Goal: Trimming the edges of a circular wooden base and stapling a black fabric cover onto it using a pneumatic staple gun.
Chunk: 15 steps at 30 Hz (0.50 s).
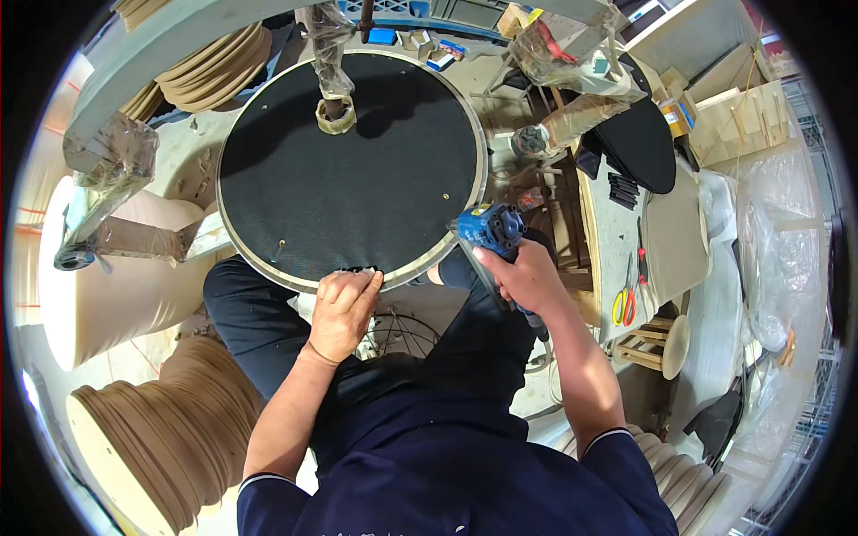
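A round seat-like disc [227, 234] with a pale rim lies in front of me, its upper face covered by black fabric [357, 192]. At the near edge, my left hand [344, 313] has its fingers curled over the rim, pinching a bunched bit of the fabric; the fingertips are partly hidden. In my right hand [527, 279] is a blue staple gun [490, 228], gripped by its handle. Its nose is close to the disc's right edge, and I cannot tell if it touches. Small brass-coloured fittings dot the black face.
A wrapped metal post [332, 67] comes down onto the disc's far part. Stacked wooden discs [210, 71] stand far left and more [179, 429] near left. The right-hand bench holds scissors [624, 304], a red-handled screwdriver [643, 263], black strips [623, 190] and black round pieces [639, 147].
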Tool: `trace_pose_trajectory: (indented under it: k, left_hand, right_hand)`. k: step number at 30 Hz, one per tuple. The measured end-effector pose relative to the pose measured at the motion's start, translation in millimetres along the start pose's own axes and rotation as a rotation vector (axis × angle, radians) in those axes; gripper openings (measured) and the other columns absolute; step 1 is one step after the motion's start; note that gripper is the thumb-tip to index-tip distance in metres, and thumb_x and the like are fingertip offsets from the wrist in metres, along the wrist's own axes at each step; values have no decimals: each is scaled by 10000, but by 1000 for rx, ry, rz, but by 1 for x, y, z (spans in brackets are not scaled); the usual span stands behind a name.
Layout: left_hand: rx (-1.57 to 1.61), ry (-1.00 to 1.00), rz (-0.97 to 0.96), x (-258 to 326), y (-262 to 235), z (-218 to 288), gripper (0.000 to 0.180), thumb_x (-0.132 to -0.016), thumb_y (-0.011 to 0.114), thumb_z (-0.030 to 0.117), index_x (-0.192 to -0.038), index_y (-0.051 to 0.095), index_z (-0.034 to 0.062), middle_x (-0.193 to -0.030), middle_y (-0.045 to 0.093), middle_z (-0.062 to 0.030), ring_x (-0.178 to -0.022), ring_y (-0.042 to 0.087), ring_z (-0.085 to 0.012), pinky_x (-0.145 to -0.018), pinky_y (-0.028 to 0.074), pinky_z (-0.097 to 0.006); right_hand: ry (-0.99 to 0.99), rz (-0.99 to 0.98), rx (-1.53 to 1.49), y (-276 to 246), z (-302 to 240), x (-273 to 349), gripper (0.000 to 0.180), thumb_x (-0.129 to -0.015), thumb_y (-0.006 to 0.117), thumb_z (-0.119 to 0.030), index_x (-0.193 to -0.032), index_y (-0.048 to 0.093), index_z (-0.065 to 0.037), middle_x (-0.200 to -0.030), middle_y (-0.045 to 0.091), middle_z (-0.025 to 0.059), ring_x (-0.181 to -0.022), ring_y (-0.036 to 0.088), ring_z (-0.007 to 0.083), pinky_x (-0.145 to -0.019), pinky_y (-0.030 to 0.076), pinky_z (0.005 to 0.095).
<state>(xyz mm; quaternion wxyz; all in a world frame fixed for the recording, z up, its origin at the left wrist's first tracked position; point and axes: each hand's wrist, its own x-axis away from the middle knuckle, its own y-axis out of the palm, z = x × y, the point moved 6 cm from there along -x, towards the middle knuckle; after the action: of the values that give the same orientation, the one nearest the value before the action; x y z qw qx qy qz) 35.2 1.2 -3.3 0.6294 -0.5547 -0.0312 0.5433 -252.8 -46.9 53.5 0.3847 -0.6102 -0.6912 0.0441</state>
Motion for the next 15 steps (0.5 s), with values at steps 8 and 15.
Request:
trace_pose_trajectory:
  k: [8,15]
  left_hand:
    - [-3,-6,-16,-3,3,3,509,-772,778,19,-1280,752,2,-1253,678,-69,-1121,641,-261,-1002,522,-449]
    - [-5,-21,27,-6,10,11,504,-780,765,30,-1282,746,-8,-1250,678,-76,-1118,642,-266,-999,517,-449]
  right_hand:
    - [-11,-4,-22,10,0,17,420,-1000,770,-406,-916,703,0,-652,629,24,-531,609,114,-527,503,310]
    - [-39,5,8,24,-9,21,385,-1012,763,-388,-971,725,-8,-662,630,8,-538,600,96,-529,497,300]
